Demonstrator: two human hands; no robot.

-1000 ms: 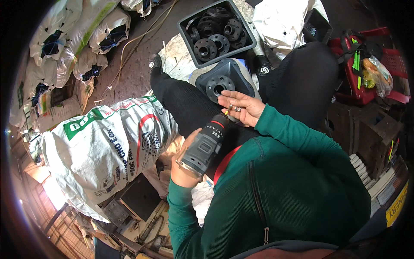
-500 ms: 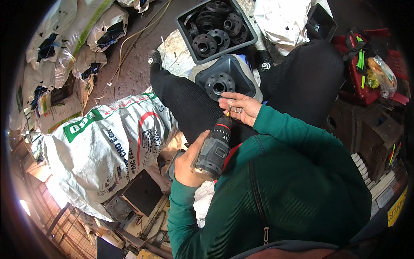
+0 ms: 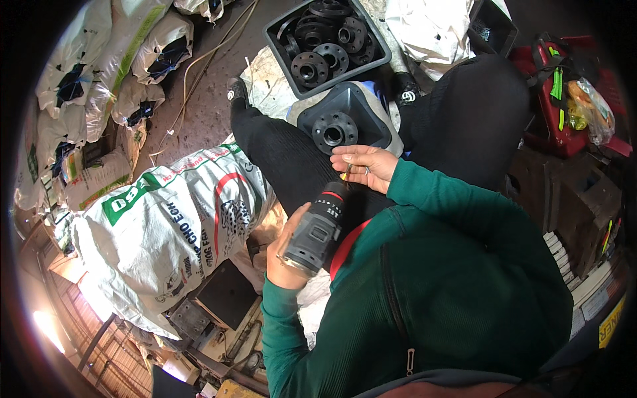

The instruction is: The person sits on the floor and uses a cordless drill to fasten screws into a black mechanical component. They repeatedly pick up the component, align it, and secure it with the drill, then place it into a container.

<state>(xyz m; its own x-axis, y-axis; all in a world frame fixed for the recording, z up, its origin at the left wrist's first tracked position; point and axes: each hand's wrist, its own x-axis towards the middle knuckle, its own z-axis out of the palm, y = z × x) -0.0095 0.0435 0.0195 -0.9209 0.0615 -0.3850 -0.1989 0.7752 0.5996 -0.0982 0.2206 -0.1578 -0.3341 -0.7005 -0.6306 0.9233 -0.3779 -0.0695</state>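
Observation:
My left hand (image 3: 284, 262) is closed round the grip of a grey and black cordless drill (image 3: 313, 235) with a red ring near its chuck. The drill points away from me, toward my right hand (image 3: 373, 164). Between the curled fingers of that hand are small metal screws (image 3: 367, 170), close to the yellowish tip of the drill bit (image 3: 344, 176). Just beyond the fingers, a round black flange (image 3: 334, 132) with a ring of holes rests on a dark square tray (image 3: 369, 113) between my legs. My fingers partly cover the flange's near edge.
Farther off, a grey crate (image 3: 281, 61) holds several black flanges. A large white printed sack (image 3: 169, 232) lies to my left, with stuffed bags (image 3: 142, 56) behind it. On the right are a red basket (image 3: 564, 139) and a dark bin (image 3: 507, 36). A hose (image 3: 192, 73) crosses the floor.
The drill and my left hand have shifted slightly left and toward me. My right hand has moved slightly left, still holding the screws. The view has shifted a little.

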